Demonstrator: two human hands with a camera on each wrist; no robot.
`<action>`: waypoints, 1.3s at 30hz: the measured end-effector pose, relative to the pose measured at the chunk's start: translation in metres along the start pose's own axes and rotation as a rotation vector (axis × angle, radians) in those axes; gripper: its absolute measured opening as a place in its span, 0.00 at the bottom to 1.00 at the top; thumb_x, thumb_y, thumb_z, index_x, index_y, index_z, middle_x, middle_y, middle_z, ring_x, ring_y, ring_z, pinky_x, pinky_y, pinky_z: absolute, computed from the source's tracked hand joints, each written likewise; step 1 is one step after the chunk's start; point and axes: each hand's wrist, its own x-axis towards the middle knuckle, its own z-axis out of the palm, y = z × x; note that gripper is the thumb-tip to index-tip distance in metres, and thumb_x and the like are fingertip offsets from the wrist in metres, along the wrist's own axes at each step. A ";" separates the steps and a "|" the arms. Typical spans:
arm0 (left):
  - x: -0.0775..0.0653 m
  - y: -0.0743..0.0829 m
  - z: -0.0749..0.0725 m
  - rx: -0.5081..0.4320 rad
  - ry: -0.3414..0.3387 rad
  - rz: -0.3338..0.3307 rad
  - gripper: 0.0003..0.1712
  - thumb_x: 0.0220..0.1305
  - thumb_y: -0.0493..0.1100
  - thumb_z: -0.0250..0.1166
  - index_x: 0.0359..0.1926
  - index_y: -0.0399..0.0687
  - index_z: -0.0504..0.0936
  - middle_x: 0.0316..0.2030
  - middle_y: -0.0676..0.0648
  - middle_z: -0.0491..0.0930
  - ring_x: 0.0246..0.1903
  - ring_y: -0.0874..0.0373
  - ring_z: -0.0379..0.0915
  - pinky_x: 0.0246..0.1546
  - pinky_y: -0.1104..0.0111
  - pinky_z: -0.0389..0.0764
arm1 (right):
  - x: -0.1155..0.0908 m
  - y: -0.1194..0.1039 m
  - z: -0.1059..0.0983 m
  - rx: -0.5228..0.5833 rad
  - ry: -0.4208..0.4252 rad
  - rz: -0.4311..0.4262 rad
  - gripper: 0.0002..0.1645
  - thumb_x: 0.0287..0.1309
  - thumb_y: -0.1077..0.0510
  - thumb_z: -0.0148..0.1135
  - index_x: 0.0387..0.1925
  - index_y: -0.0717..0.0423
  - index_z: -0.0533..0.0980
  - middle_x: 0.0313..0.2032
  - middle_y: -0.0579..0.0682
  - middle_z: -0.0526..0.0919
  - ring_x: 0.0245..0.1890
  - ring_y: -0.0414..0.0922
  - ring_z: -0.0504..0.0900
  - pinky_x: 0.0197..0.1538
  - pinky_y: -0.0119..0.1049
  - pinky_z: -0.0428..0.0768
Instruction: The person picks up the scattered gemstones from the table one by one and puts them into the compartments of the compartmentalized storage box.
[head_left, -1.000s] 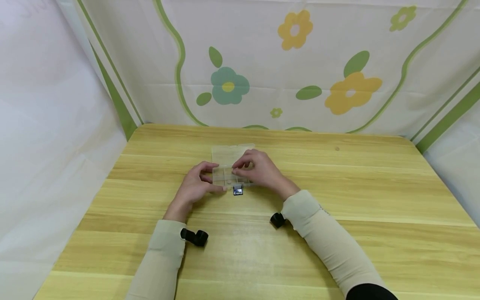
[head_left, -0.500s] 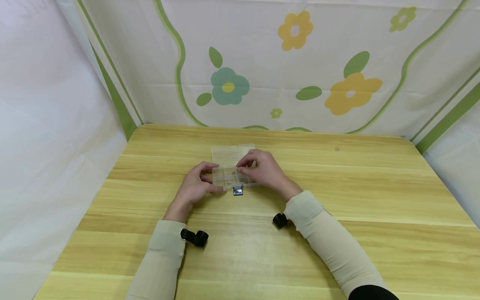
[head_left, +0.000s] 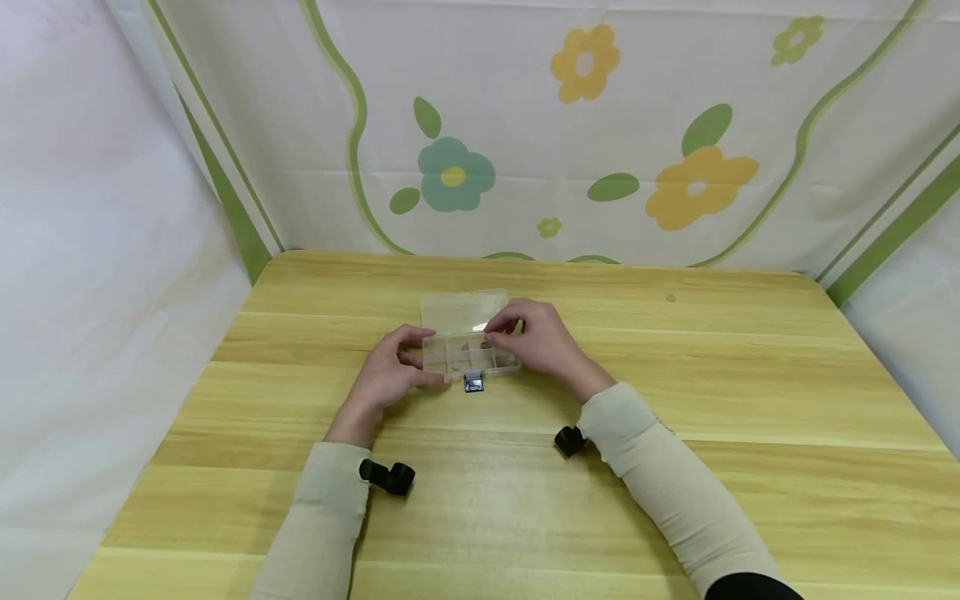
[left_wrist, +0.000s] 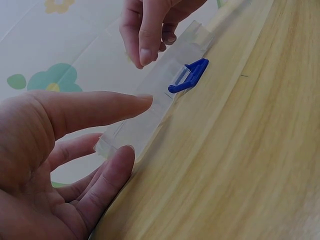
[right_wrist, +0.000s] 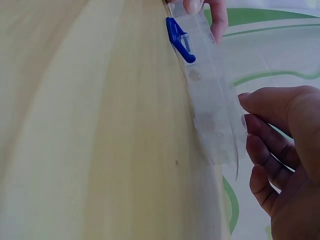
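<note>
A clear plastic compartment box [head_left: 436, 367] lies on the table with its lid [head_left: 453, 311] folded back. At its front edge, a blue latch [left_wrist: 192, 76] hangs open. My left hand [head_left: 388, 372] grips the box's left end, thumb at the front and fingers behind. Over the right-hand back compartments, my right hand [head_left: 542, 340] has thumb and forefinger together. Between those fingertips the right wrist view shows the edge of a small greyish round thing [right_wrist: 243, 120]; its kind is unclear. A small pale disc [right_wrist: 194, 75] and a few dim small pieces lie in the compartments.
The wooden table [head_left: 480, 500] reaches well beyond the box on both sides. A white curtain [head_left: 525, 142] with printed flowers hangs behind its far edge. Black wrist cameras [head_left: 387, 477] stick out from both sleeves.
My right hand has shifted to the right over the box, from the middle compartments toward the right end. The left hand keeps its hold, and the box stays in place.
</note>
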 end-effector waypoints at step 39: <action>-0.001 -0.001 -0.001 -0.008 -0.003 -0.002 0.44 0.53 0.36 0.84 0.71 0.53 0.79 0.64 0.42 0.76 0.54 0.46 0.75 0.50 0.63 0.74 | -0.029 0.059 -0.064 -0.044 0.134 0.183 0.06 0.68 0.51 0.74 0.43 0.46 0.91 0.42 0.47 0.89 0.42 0.46 0.82 0.44 0.39 0.79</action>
